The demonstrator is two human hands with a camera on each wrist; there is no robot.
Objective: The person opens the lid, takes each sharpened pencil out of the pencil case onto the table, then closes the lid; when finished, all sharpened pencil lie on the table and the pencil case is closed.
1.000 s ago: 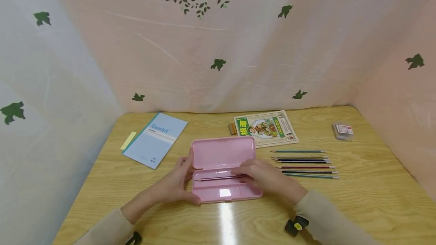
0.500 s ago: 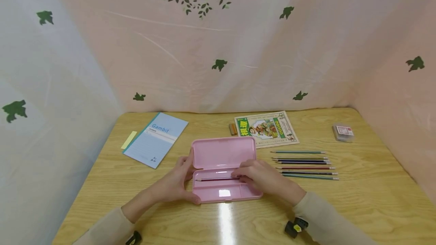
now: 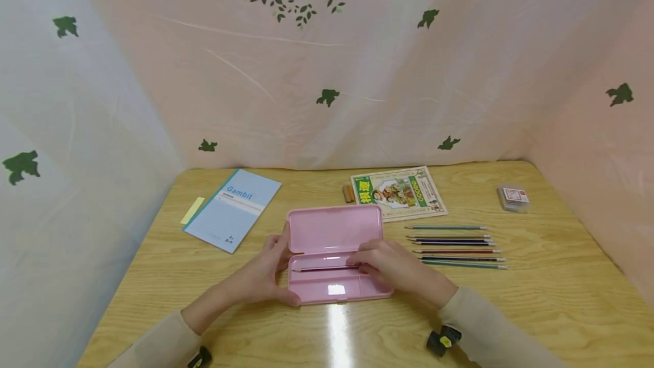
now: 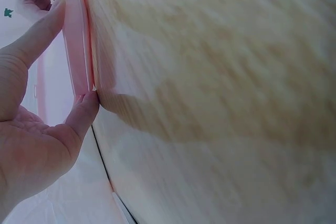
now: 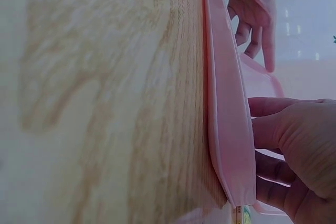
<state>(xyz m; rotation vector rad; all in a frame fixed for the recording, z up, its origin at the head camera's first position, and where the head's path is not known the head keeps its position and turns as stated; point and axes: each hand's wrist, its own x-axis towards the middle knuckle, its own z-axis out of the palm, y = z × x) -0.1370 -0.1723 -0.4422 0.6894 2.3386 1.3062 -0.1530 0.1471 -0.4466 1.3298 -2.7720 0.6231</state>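
An open pink pencil case (image 3: pixel 327 288) lies on the table in front of me, its lid (image 3: pixel 334 230) tipped back. My left hand (image 3: pixel 260 274) grips the case's left end, thumb at the front corner and fingers behind; the left wrist view shows this thumb (image 4: pixel 44 30) against the case wall. Along the rear compartment lies a dark reddish pencil (image 3: pixel 322 269), point to the left. My right hand (image 3: pixel 395 266) reaches into the case with curled fingers over the pencil's right end, which they hide. In the right wrist view the case wall (image 5: pixel 231 103) conceals those fingertips.
Right of the case lie several pencils (image 3: pixel 455 242) in a row. Behind stand a patterned booklet (image 3: pixel 401 192), a small brown-orange block (image 3: pixel 348 193) and a clear box (image 3: pixel 513 197). A blue notebook (image 3: pixel 232 209) and yellow strip (image 3: pixel 192 210) lie at left.
The pencil's right end has dipped slightly, so it lies more level in the case. Both hands stay almost where they were.
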